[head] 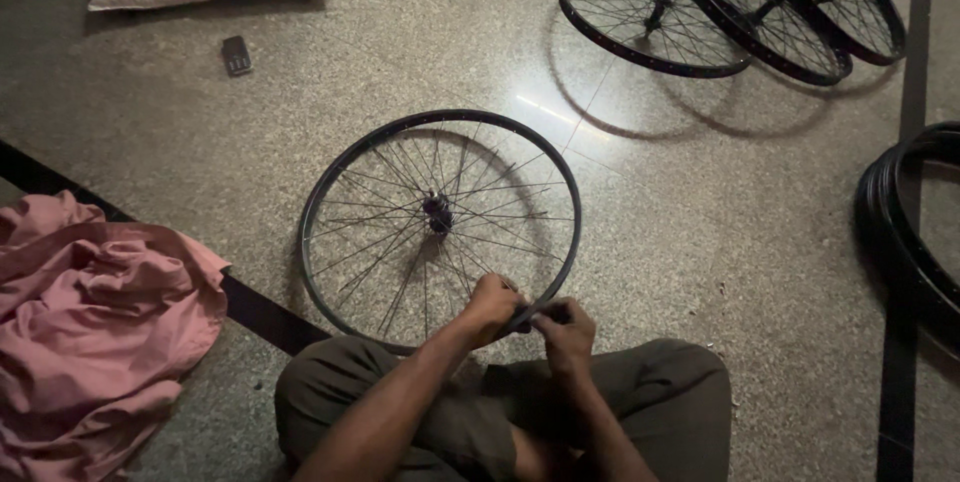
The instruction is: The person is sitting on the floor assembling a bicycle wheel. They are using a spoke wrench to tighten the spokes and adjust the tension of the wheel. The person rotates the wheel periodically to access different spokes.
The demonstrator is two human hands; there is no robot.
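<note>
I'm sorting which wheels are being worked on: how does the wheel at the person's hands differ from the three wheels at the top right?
The near wheel lies alone, in front of the crossed legs; the three far wheels overlap in a row. Both the left hand and the right hand grip the near wheel's rim; nobody touches the far wheels. The near wheel looks larger, being closer. All are dark, spoked, tyreless bicycle wheels on the speckled floor.

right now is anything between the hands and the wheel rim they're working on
Nothing visible stands between them. The left hand and the right hand are both already on the near edge of the spoked bicycle wheel, pinching at its rim. Whether they hold a small tool there is too dark to tell.
</note>
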